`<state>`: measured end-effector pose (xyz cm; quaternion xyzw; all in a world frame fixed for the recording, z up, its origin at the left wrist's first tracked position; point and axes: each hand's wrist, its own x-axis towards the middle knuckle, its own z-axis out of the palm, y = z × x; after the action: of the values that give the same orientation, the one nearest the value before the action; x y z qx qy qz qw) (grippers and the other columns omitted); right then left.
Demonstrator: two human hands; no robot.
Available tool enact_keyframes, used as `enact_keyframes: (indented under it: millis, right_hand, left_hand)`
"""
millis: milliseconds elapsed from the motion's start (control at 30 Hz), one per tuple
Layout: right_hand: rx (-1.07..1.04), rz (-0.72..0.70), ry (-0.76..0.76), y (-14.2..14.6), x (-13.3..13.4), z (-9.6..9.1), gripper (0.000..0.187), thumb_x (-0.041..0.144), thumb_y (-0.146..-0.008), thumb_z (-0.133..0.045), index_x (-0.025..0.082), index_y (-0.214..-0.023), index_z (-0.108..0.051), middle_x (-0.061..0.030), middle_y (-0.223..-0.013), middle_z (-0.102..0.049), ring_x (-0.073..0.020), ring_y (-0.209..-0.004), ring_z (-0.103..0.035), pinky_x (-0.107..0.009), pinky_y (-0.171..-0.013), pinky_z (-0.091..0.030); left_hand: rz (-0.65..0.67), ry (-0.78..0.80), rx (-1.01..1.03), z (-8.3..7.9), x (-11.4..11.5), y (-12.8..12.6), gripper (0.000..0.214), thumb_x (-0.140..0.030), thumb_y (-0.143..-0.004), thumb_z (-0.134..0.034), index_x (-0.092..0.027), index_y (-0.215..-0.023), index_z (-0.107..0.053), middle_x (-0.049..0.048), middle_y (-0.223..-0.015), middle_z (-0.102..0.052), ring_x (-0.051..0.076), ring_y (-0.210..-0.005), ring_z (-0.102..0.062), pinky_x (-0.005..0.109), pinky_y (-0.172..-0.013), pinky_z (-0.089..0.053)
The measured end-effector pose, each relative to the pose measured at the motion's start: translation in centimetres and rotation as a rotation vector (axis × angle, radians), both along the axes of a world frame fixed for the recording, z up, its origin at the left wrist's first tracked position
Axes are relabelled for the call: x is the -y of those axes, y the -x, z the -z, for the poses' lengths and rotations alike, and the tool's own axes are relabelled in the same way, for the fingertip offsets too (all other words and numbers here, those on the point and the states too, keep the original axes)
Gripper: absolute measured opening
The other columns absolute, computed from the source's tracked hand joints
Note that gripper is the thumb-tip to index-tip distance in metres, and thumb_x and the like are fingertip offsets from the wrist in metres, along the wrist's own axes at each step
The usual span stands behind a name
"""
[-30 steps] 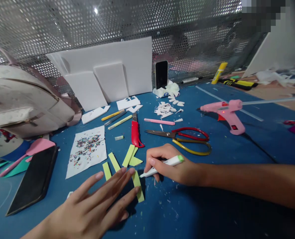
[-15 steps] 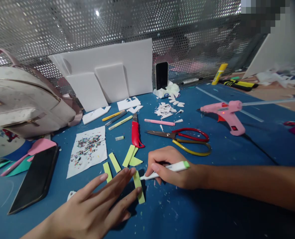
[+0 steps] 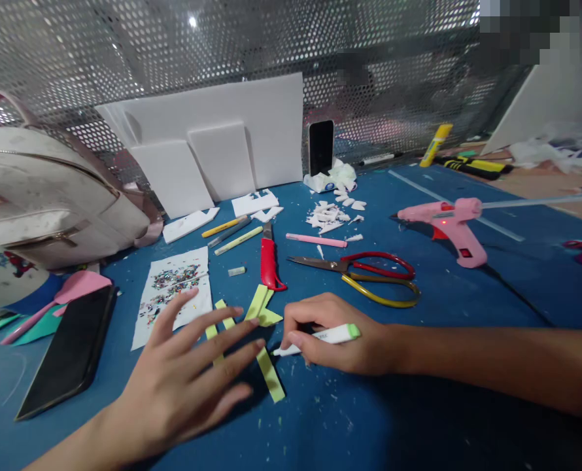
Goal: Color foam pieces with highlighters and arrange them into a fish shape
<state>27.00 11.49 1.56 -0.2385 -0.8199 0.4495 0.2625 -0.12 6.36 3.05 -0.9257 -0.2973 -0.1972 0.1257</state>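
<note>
The marker [image 3: 337, 335] has a smooth white plastic barrel with a soft sheen. The pale green strips [image 3: 271, 376] are flat and matt, paper or thin foam, hard to tell which. The blue table [image 3: 340, 418] looks smooth and low in gloss. The scissors [image 3: 343, 264] have dark, dull metal blades and shiny red and yellow handles; the knife [image 3: 268, 263] has a glossy red plastic grip. The glue gun [image 3: 462, 226] is smooth pink plastic. The phone [image 3: 70, 353] lying flat has a sleek black glassy face. Glittery bits [image 3: 176, 278] lie on soft matt paper [image 3: 203, 258]. The bag [image 3: 50, 190] looks smooth and leathery, with a metal zip [image 3: 63, 242]. White boards [image 3: 274, 131] stand matt against a glinting perforated metal wall [image 3: 232, 46].
</note>
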Motion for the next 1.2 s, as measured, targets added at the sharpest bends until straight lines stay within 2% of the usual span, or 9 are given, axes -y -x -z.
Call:
enact_keyframes:
  millis: [67, 200, 300, 467, 567, 833, 1000, 1200]
  right_hand:
    - [0.007, 0.002, 0.008, 0.0, 0.0, 0.0, 0.016, 0.022, -0.093, -0.056, 0.015, -0.085, -0.067, 0.0023, -0.065, -0.064, -0.0096, -0.057, -0.055, -0.019, -0.054, -0.035]
    - [0.006, 0.0, 0.019, 0.0, -0.1, 0.1, 0.017, 0.024, -0.095, -0.055, 0.016, -0.085, -0.067, 0.0023, -0.065, -0.064, -0.0094, -0.058, -0.056, -0.019, -0.054, -0.036]
    - [0.002, -0.001, 0.023, 0.0, -0.1, 0.2, 0.018, 0.024, -0.095, -0.055, 0.016, -0.084, -0.066, 0.0023, -0.065, -0.064, -0.0091, -0.058, -0.057, -0.018, -0.054, -0.036]
    - [0.004, -0.007, 0.035, -0.2, 0.0, 0.2, 0.017, 0.024, -0.096, -0.055, 0.016, -0.086, -0.067, 0.0021, -0.066, -0.065, -0.0089, -0.057, -0.057, -0.018, -0.053, -0.036]
    - [0.001, -0.009, 0.048, -0.2, 0.0, 0.2, 0.017, 0.023, -0.096, -0.055, 0.015, -0.086, -0.067, 0.002, -0.065, -0.065, -0.0088, -0.057, -0.057, -0.018, -0.052, -0.036]
    - [-0.002, -0.008, 0.083, -0.1, -0.2, 0.2, 0.019, 0.024, -0.096, -0.054, 0.015, -0.085, -0.067, 0.0012, -0.064, -0.065, -0.0096, -0.057, -0.059, -0.018, -0.052, -0.037]
    - [0.004, -0.003, 0.097, -0.1, -0.1, 0.0, 0.015, 0.017, -0.094, -0.054, 0.015, -0.084, -0.067, 0.0018, -0.065, -0.067, -0.0087, -0.056, -0.061, -0.017, -0.052, -0.039]
    - [0.009, 0.002, 0.108, -0.1, 0.0, -0.2, 0.017, 0.019, -0.094, -0.055, 0.015, -0.084, -0.068, 0.0015, -0.065, -0.066, -0.0088, -0.056, -0.06, -0.017, -0.05, -0.038]
  left_hand:
    - [-0.093, 0.12, 0.034, -0.4, -1.4, 0.4, 0.034, -0.03, -0.101, -0.062, -0.032, -0.135, -0.058, -0.0028, -0.126, -0.073, 0.024, -0.123, -0.062, 0.054, -0.125, -0.014]
    - [-0.157, 0.285, 0.049, -0.4, -4.2, 0.9, 0.053, -0.038, -0.101, -0.061, -0.029, -0.149, -0.04, 0.0058, -0.14, -0.063, 0.027, -0.128, -0.058, 0.056, -0.121, -0.022]
    - [-0.135, 0.408, 0.039, -0.1, -5.9, 0.7, 0.074, -0.042, -0.095, -0.071, -0.033, -0.154, -0.028, 0.0076, -0.151, -0.053, 0.029, -0.137, -0.05, 0.059, -0.121, -0.023]
    - [-0.076, 0.514, 0.004, -0.3, -7.2, 0.2, 0.1, -0.038, -0.081, -0.085, -0.038, -0.157, -0.019, 0.0069, -0.153, -0.051, 0.031, -0.139, -0.047, 0.06, -0.121, -0.02]
    - [-0.066, 0.539, -0.009, -0.7, -7.3, 0.0, 0.105, -0.038, -0.077, -0.088, -0.038, -0.156, -0.02, 0.0063, -0.152, -0.051, 0.031, -0.138, -0.047, 0.059, -0.122, -0.016]
    - [-0.093, 0.567, -0.045, -1.1, -7.2, -0.3, 0.107, -0.03, -0.08, -0.084, -0.039, -0.159, -0.011, 0.0007, -0.134, -0.062, 0.025, -0.13, -0.052, 0.054, -0.123, -0.012]
    - [-0.155, 0.497, -0.069, -1.6, -6.9, -0.1, 0.107, -0.041, -0.08, -0.084, -0.036, -0.159, -0.013, 0.0026, -0.125, -0.062, 0.026, -0.125, -0.056, 0.056, -0.123, -0.008]
    - [-0.253, 0.367, -0.133, -1.7, -6.4, 0.3, 0.106, -0.048, -0.083, -0.081, -0.027, -0.161, -0.013, 0.0052, -0.111, -0.065, 0.029, -0.116, -0.059, 0.061, -0.121, -0.009]
